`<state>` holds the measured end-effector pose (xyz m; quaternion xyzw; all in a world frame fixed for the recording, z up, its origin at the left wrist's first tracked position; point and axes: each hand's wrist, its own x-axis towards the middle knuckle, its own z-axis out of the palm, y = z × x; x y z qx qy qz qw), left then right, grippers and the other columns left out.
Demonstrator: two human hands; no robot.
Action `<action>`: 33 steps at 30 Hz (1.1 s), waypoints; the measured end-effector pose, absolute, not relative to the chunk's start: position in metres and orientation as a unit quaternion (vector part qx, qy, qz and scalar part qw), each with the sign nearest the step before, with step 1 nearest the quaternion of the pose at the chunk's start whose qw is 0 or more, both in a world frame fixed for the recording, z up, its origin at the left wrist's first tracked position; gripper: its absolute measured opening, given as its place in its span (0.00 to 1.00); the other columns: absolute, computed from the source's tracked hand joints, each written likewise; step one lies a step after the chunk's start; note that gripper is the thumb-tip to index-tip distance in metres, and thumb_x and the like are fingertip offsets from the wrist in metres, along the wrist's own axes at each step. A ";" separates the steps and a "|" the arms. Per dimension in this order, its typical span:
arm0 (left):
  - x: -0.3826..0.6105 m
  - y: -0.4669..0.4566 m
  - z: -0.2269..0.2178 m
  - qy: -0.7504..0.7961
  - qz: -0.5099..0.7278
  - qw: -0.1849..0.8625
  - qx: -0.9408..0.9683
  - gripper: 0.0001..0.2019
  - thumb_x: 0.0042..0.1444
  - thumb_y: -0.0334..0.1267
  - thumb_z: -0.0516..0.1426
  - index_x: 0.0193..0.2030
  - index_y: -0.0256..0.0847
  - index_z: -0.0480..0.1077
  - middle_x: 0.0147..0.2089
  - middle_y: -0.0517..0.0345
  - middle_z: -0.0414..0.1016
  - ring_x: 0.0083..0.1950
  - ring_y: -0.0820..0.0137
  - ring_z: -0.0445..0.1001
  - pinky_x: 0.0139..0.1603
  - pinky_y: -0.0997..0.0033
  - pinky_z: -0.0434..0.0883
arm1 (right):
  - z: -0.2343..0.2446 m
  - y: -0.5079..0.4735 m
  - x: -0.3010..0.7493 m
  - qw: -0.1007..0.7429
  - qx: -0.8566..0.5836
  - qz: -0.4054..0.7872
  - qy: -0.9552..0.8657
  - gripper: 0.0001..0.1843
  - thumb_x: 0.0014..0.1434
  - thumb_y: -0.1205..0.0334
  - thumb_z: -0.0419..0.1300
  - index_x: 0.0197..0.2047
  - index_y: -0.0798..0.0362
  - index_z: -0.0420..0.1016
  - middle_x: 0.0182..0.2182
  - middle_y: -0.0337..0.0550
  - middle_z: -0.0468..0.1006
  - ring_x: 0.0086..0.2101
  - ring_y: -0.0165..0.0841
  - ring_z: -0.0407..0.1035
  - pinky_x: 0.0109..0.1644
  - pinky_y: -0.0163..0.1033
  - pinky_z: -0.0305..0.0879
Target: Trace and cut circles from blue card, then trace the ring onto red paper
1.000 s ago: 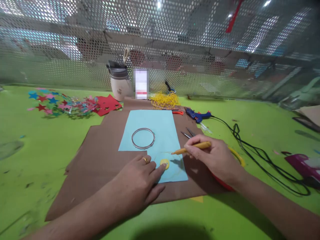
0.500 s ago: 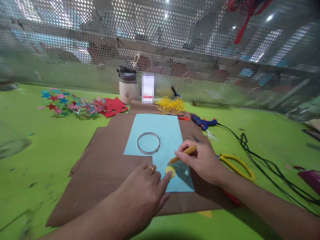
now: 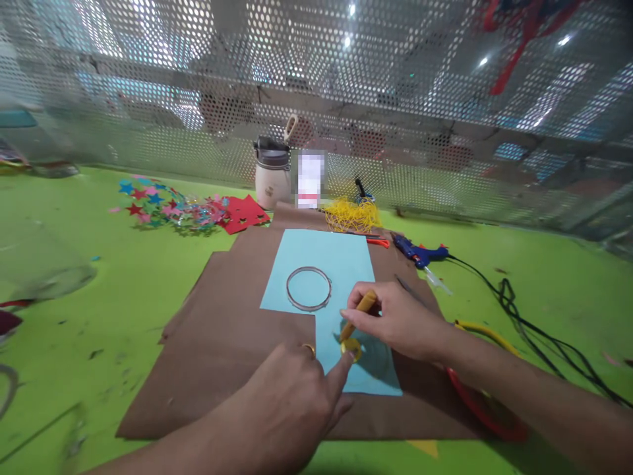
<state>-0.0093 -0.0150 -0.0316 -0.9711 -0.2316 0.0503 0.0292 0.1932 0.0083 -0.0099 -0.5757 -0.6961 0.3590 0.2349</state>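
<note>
A sheet of light blue paper (image 3: 326, 249), with its lower left part cut away, lies on brown cardboard (image 3: 222, 376). My left hand (image 3: 297, 402) presses a small yellow disc (image 3: 352, 347) onto the paper with one outstretched fingertip, its other fingers curled. In my right hand (image 3: 388, 320) is an orange-yellow pen (image 3: 364, 305), pinched between thumb and fingers. The pen's tip is at the disc's upper left edge; whether it marks the paper is too small to tell. A thin metal ring (image 3: 309, 309) rests on the paper, beyond my hands.
A blue glue gun (image 3: 420, 253) with a black cord lies right. Yellow-handled (image 3: 487, 333) and red-handled scissors (image 3: 494, 422) are partly under my right arm. Behind are yellow string (image 3: 353, 214), a cutter (image 3: 378, 242), a bottle (image 3: 271, 181), red paper (image 3: 246, 214) and star garlands (image 3: 158, 201).
The pen has come down from above the disc to its edge and stands more upright. My left fingertip stays on the disc. The whole view has shifted, with everything appearing further right.
</note>
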 end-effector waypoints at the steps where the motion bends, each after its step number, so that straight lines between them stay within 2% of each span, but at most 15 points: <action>1: -0.009 -0.015 -0.031 -0.231 0.051 0.032 -0.971 0.21 0.67 0.46 0.52 0.62 0.37 0.63 0.28 0.54 0.76 0.26 0.58 0.76 0.23 0.65 0.68 | -0.010 0.009 0.193 0.231 -0.576 0.351 -0.701 0.08 0.59 0.58 0.61 0.31 0.52 0.74 0.26 0.37 0.82 0.27 0.29 0.71 0.30 0.33 0.61; 8: -0.007 -0.015 -0.031 -0.235 0.047 0.025 -0.971 0.19 0.67 0.44 0.51 0.60 0.36 0.64 0.27 0.53 0.75 0.26 0.60 0.76 0.25 0.68 0.69 | -0.009 0.014 0.191 0.219 -0.577 0.341 -0.709 0.08 0.57 0.58 0.61 0.30 0.53 0.74 0.25 0.37 0.80 0.25 0.29 0.68 0.28 0.33 0.59; 18: -0.011 -0.016 -0.040 -0.234 0.021 0.033 -0.971 0.24 0.67 0.45 0.51 0.65 0.34 0.61 0.27 0.54 0.75 0.26 0.57 0.75 0.24 0.63 0.70 | -0.011 0.014 0.194 0.241 -0.591 0.373 -0.674 0.08 0.57 0.58 0.60 0.30 0.53 0.71 0.22 0.36 0.75 0.24 0.28 0.64 0.28 0.32 0.57; 28: -0.009 -0.013 -0.040 -0.228 0.037 0.053 -0.972 0.23 0.68 0.43 0.49 0.66 0.34 0.61 0.26 0.52 0.75 0.26 0.59 0.75 0.24 0.66 0.70 | -0.014 0.007 0.207 0.258 -0.596 0.370 -0.664 0.10 0.57 0.56 0.60 0.29 0.52 0.70 0.20 0.33 0.69 0.23 0.28 0.60 0.26 0.33 0.53; 33: -0.010 -0.013 -0.042 -0.228 0.047 0.044 -0.972 0.23 0.69 0.42 0.47 0.67 0.34 0.60 0.27 0.52 0.75 0.26 0.56 0.76 0.24 0.60 0.73 | -0.015 0.003 0.211 0.275 -0.597 0.362 -0.661 0.12 0.58 0.54 0.59 0.29 0.53 0.70 0.20 0.32 0.67 0.23 0.27 0.59 0.26 0.33 0.52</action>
